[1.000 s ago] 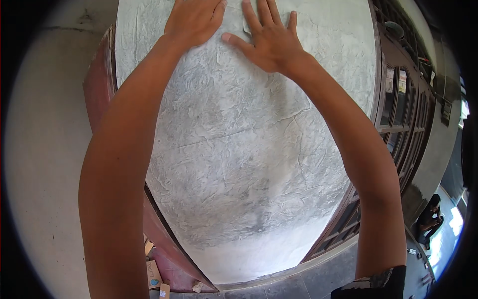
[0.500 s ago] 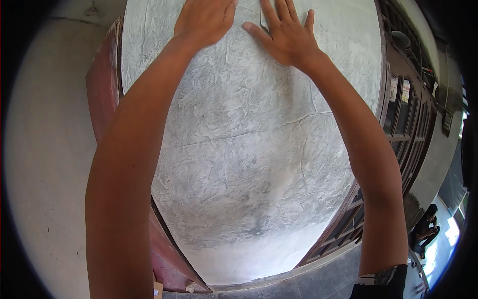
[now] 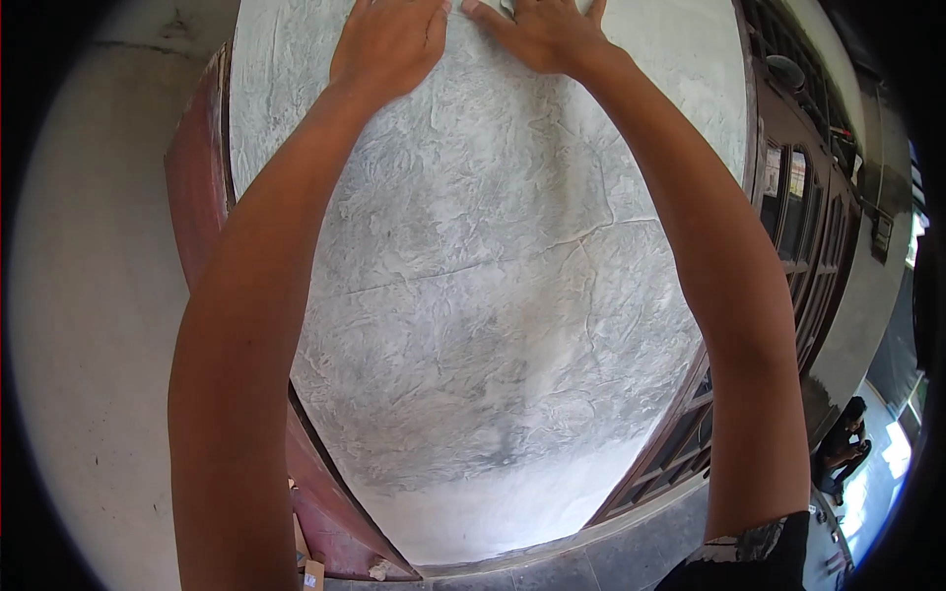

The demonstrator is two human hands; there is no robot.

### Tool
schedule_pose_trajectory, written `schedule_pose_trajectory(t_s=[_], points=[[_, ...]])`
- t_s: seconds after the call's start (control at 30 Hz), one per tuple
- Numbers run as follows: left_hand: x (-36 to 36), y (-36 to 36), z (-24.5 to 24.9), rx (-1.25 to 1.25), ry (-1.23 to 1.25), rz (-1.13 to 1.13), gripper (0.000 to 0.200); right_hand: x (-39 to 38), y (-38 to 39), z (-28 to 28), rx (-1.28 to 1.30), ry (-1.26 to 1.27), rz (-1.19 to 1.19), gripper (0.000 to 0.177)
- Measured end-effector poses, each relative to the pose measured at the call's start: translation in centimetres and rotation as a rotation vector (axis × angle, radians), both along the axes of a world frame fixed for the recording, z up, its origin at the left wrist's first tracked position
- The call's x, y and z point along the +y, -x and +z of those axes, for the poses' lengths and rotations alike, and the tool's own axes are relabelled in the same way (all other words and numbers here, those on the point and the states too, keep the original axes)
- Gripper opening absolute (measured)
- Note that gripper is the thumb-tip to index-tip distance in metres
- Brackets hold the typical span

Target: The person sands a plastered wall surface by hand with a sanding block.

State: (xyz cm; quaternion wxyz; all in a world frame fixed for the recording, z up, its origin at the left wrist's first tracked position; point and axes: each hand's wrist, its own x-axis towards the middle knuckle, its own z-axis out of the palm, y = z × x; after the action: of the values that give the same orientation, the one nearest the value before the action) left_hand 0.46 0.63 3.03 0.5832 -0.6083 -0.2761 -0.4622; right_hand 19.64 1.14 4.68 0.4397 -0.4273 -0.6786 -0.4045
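Note:
A grey-white wall surface (image 3: 473, 325) with a marbled, plaster-like pattern fills the middle of the view. Thin raised creases run across and down it, and its lowest band is plain and paler. At the upper left my left hand (image 3: 392, 44) lies against it, back toward me, its fingertips cut off by the top edge. Just right of it, my right hand (image 3: 544, 34) rests flat with the thumb spread out toward the left hand. Its other fingertips are also out of view. A small curved edge shows between that thumb and index finger.
A reddish panel (image 3: 197, 167) borders the wall on the left, beside a plain wall (image 3: 99, 295). Brown-framed windows (image 3: 788, 197) stand on the right. Grey floor tiles (image 3: 601, 561) run along the bottom. Far right, a person (image 3: 844, 451) sits low; a cardboard piece (image 3: 313, 576) lies lower left.
My right hand has slid up and left across the wall, closer to my left hand. The left hand has shifted slightly left, and the view has moved a little.

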Motion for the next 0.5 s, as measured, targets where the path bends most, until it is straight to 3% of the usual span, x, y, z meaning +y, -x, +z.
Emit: schedule_pose_trajectory(t_s=[0.13, 0.2, 0.27, 0.37, 0.5], points=[[0.3, 0.0, -0.1, 0.007, -0.008, 0.001, 0.046, -1.7, -0.1, -9.0, -0.208, 0.003, -0.064, 0.096], [0.1, 0.0, 0.2, -0.01, -0.018, -0.002, 0.046, 2.0, -0.7, -5.1, -0.257, -0.115, 0.024, 0.096], [0.0, -0.1, -0.1, 0.0, -0.012, -0.001, 0.046, 1.4, -0.7, -0.6, -0.069, -0.043, 0.013, 0.096], [0.0, -0.1, 0.0, -0.004, 0.006, -0.025, 0.046, 0.8, -0.2, 0.7, -0.055, 0.001, -0.031, 0.096], [0.3, 0.2, -0.3, 0.014, -0.017, -0.015, 0.045, -0.4, 0.0, -7.0, -0.179, 0.004, -0.145, 0.095]])
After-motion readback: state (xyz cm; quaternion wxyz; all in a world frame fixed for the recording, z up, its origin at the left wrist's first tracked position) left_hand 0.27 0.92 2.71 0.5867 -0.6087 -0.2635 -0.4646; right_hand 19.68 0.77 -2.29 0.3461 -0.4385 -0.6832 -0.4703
